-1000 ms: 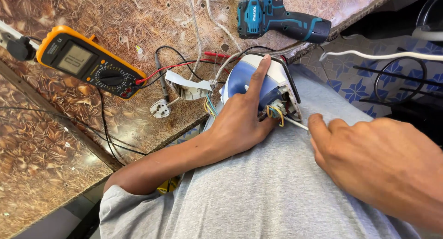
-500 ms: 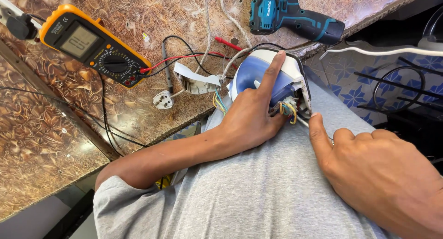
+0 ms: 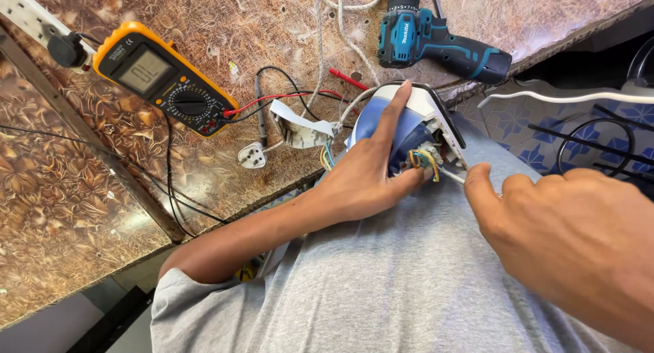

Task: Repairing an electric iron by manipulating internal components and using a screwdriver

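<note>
The iron [image 3: 415,125] rests on the lap at the bench [image 3: 204,155] edge, right of the meter [image 3: 163,77]. The left hand [image 3: 371,176] clasps its smooth, rigid, likely heavy shell. The right hand [image 3: 572,223] pinches a thin tool [image 3: 451,175] at the fragile wires [image 3: 426,159]; grip the shell

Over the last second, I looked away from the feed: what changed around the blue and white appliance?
Little changed. The right hand drew back slightly, its thin metal tool staying at the coloured wires. The left hand kept its grip on the blue and white appliance. The yellow multimeter and teal cordless drill stayed put; only the camera shifted.
</note>
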